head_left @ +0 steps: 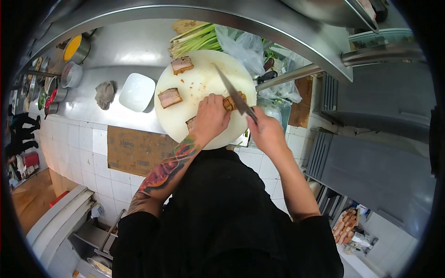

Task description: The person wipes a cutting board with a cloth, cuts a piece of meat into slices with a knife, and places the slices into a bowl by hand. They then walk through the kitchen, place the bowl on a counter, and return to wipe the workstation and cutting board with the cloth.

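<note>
While the right hand grips the knife, blade angled over the browned meat piece at 3 o'clock on the round board, the left hand curls against it; whether it pinches, I cannot tell. Cutting seems in hand; a stroke calls for tucked fingertips. Meat chunks sit towards 7, 9 and 11 o'clock.

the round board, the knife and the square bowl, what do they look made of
Round board: probably white plastic, matte and opaque.
Knife: grey metal blade, likely steel, with a dull sheen.
Square bowl: glossy white, rounded corners; ceramic or melamine, the shine fits both.
</note>
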Tool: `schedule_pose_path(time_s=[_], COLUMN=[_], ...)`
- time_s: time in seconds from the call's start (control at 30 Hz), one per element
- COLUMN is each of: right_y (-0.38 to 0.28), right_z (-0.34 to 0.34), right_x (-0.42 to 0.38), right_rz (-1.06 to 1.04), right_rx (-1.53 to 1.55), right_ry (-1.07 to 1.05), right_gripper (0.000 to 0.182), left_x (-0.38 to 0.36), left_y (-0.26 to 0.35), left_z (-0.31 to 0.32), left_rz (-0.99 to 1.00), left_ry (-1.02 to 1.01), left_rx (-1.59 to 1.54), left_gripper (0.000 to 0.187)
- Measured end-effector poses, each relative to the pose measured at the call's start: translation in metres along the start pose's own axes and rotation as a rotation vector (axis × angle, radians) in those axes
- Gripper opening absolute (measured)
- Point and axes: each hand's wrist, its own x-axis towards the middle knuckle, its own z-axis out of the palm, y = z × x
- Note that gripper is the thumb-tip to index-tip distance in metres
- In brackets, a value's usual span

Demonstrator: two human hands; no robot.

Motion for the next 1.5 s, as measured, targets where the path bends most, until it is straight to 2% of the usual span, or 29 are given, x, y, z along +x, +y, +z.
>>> schedule_pose_path(time_s=[0.03, 0.17, 0.23, 0.47, 0.57, 0.67, 0.77, 0.87, 0.93, 1.0, 1.1, 1.17, 1.3, 1.37, 1.5], right_y=[0.009, 0.035, 0.053, 0.067, 0.064, 0.050, 0.041, 0.037, 0.031, 0.028, 0.028, 0.023, 0.013, 0.007, -0.002], right_z=[-0.010, -0.044, -0.041, -0.020, -0.021, -0.019, -0.009, 0.017, 0.017, 0.016, 0.009, 0.003, -0.001, -0.005, -0.010], right_x=[-0.011, -0.036, -0.042, -0.045, -0.054, -0.074, -0.083, -0.081, -0.082, -0.084, -0.089, -0.093, -0.102, -0.102, -0.101], right_rz=[-0.013, 0.085, 0.056, 0.051, 0.037, 0.044, -0.027, -0.038, -0.015, 0.011, -0.030, -0.037, -0.031, -0.039, -0.035], right_rx=[0.080, 0.001, -0.090, 0.021, 0.082, 0.221, 0.241, 0.313, 0.326, 0.337, 0.239, 0.130, 0.103, 0.032, -0.042], right_ry=[0.060, 0.059, 0.005, -0.006, 0.056, 0.092, -0.032, -0.023, -0.012, -0.003, 0.031, -0.008, -0.028, -0.092, -0.121], right_gripper=[0.022, 0.020, 0.019, 0.022, 0.024, 0.028, 0.031, 0.036, 0.036, 0.036, 0.037, 0.039, 0.039, 0.040, 0.040], left_x=[-0.001, -0.001, 0.002, 0.018, 0.000, -0.043, -0.070, -0.073, -0.061, -0.052, -0.054, -0.059, -0.058, -0.053, -0.045], left_y=[0.001, 0.008, 0.009, 0.010, 0.019, 0.003, -0.013, -0.030, -0.019, -0.006, 0.005, 0.006, -0.006, -0.012, -0.009], left_z=[0.000, -0.012, -0.011, 0.005, -0.045, -0.084, -0.085, -0.060, -0.042, -0.024, -0.015, -0.022, -0.031, -0.027, -0.028], left_rz=[-0.003, -0.015, -0.032, -0.058, -0.040, 0.029, 0.045, 0.041, 0.081, 0.047, 0.001, 0.020, 0.094, 0.204, 0.235], left_ry=[0.014, -0.023, -0.109, -0.092, -0.068, -0.042, -0.126, -0.098, 0.023, 0.031, 0.038, 0.118, 0.145, 0.132, 0.082], left_rx=[-0.001, 0.044, 0.083, -0.002, 0.087, -0.009, 0.065, 0.038, -0.097, -0.075, -0.026, -0.045, -0.129, -0.187, -0.242], left_gripper=[0.050, 0.054, 0.055, 0.061, 0.070, 0.078, 0.074, 0.072, 0.070, 0.070, 0.068, 0.067, 0.063, 0.051, 0.038])
